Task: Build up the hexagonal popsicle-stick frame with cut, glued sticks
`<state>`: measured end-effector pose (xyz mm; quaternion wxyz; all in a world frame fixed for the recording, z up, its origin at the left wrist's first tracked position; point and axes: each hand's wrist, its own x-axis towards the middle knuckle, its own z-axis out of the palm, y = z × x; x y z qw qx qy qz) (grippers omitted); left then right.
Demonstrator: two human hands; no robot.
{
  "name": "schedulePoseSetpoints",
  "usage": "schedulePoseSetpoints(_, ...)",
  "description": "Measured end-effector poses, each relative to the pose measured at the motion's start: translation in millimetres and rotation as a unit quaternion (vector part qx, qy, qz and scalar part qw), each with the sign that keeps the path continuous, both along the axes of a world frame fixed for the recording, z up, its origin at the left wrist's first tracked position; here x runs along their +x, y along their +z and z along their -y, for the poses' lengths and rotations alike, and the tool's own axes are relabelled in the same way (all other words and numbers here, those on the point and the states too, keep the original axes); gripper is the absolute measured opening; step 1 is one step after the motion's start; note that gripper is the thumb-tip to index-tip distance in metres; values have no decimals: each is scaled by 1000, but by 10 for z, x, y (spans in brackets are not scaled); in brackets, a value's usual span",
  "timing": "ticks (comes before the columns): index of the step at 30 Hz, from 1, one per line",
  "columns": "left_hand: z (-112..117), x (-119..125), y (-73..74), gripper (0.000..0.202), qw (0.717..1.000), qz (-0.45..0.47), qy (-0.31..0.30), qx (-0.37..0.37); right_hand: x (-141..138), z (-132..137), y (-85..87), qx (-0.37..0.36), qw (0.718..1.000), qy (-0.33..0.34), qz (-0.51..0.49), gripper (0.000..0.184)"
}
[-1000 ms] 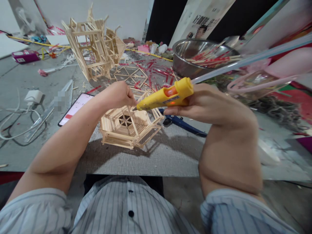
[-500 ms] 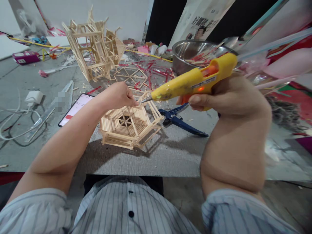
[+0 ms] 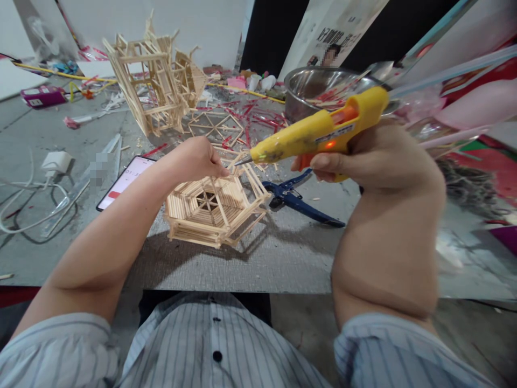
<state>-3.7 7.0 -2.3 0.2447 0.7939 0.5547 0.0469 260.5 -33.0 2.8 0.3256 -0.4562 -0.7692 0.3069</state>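
A yellow hot glue gun (image 3: 301, 134) with an orange trigger is gripped in my right hand (image 3: 377, 153), its metal nozzle pointing left. An orange light glows on its side. Below the nozzle sits a hexagonal wooden-stick frame (image 3: 214, 215), built of stacked sticks with a spoked centre. My left hand (image 3: 197, 159) is closed, thumb and finger pinched together at the frame's far side, close to the nozzle tip. The pinched fingers appear to hold a wooden stick of the frame, though the hand hides most of it.
Blue cutters (image 3: 302, 202) lie right of the frame. A tall stick structure (image 3: 151, 81) stands behind, beside a flat hexagon of sticks (image 3: 216, 126). A phone (image 3: 125, 180) lies left, near a white charger (image 3: 56, 161). A metal bowl (image 3: 299, 89) stands at the back right among red scraps.
The glue gun and my right hand have shifted very slightly left, its nozzle staying near the frame's far side. My left hand and the frame look unmoved.
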Motion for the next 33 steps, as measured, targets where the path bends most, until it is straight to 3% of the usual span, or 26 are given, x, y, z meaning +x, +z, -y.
schedulePoseSetpoints(33, -11, -5, -19, 29, 1000, -9, 13, 3, -23, -27, -3, -5, 999, 21, -30, 47)
